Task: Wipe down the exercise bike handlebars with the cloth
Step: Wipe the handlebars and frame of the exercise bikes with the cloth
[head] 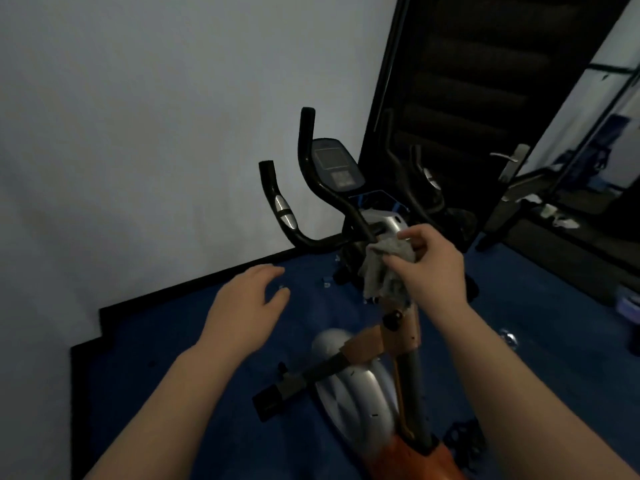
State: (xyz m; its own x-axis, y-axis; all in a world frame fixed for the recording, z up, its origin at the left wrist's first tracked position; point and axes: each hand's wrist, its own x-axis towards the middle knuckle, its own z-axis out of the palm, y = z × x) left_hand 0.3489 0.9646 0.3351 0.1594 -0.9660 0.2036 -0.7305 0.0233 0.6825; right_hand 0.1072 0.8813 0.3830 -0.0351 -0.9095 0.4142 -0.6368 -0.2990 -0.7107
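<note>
right hand pressing grey cloth to handlebars — left hand open, empty

From my seat, the cloth covers the spot where the handlebars meet the stem, so I cannot see that joint. My right hand hides part of the cloth, and its fingertips are buried in the folds. Both forearms run off the bottom edge. The console screen is too dim and soft for me to read anything. The bike's orange lower frame is cut off at the bottom. Small objects on the blue floor at the far right are too blurred to identify. The dark door only gives murky reflections.
</note>
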